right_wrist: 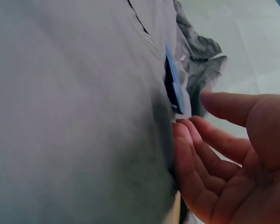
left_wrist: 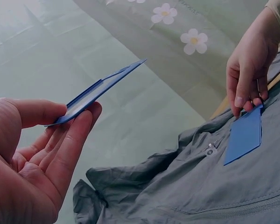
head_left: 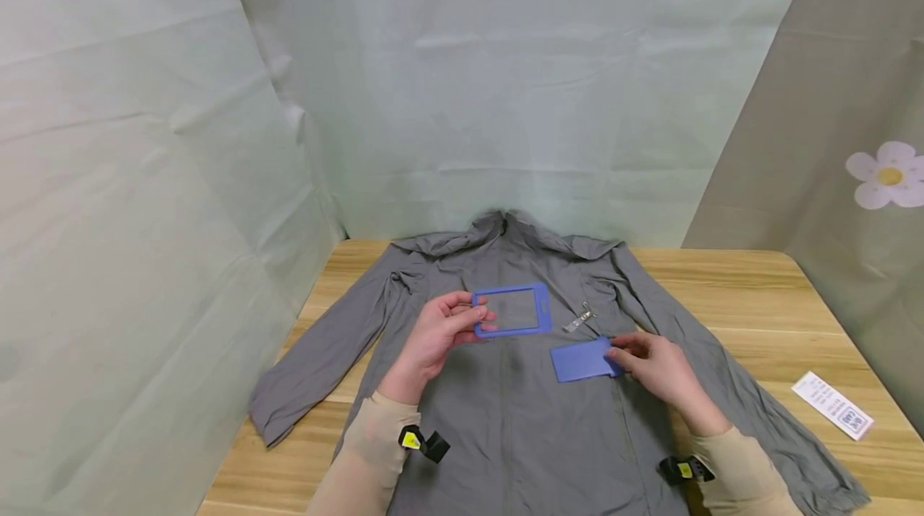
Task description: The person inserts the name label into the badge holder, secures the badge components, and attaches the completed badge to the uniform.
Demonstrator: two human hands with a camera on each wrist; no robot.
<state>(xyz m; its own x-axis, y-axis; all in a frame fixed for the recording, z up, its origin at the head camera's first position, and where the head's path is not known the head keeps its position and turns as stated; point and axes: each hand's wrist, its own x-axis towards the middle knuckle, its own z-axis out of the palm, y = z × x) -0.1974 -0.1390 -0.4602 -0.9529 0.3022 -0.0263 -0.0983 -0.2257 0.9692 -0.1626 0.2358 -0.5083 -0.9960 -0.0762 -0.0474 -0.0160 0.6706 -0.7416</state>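
My left hand [head_left: 442, 329] pinches a blue badge-holder frame [head_left: 543, 309] by its left side, thumb in front and fingers behind. It has a rectangular window and a slot at its right end. The left wrist view shows that frame [left_wrist: 105, 88] tilted, nearly edge-on. Lower and to the right, my right hand [head_left: 653, 363] has thumb and fingertips at the right end of a flat blue badge-holder panel [head_left: 580, 361], close over the grey jacket [head_left: 469, 396]. A small badge clip [head_left: 580, 318] with a clear strap lies on the jacket between frame and panel.
The jacket is spread over a wooden table [head_left: 729, 283], sleeves out to both sides, collar toward the back curtain [head_left: 534, 99]. A white printed card [head_left: 832, 405] lies on the wood at the right. Hanging sheets stand along the left, back and right sides.
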